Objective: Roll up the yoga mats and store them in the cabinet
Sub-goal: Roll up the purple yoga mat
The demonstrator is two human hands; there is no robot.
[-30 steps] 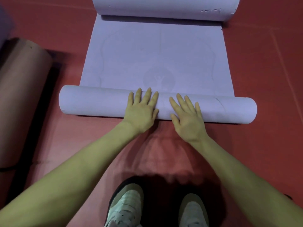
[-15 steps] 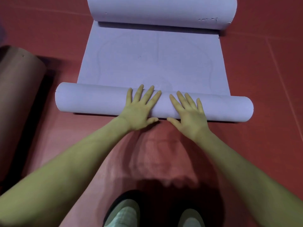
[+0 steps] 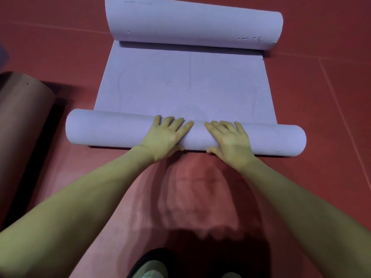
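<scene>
While pressed flat, the left hand (image 3: 165,137) and right hand (image 3: 230,139), fingers straight, push the lavender yoga mat (image 3: 184,87).
Soft, light foam; likely best pushed mid-roll to stay even.

I am wearing the one camera on my head, and it is looking forward and steeply down at the red floor (image 3: 321,117) from close above. My forearms are reaching in from the bottom corners, and my shoe (image 3: 148,267) is showing at the bottom edge.
</scene>
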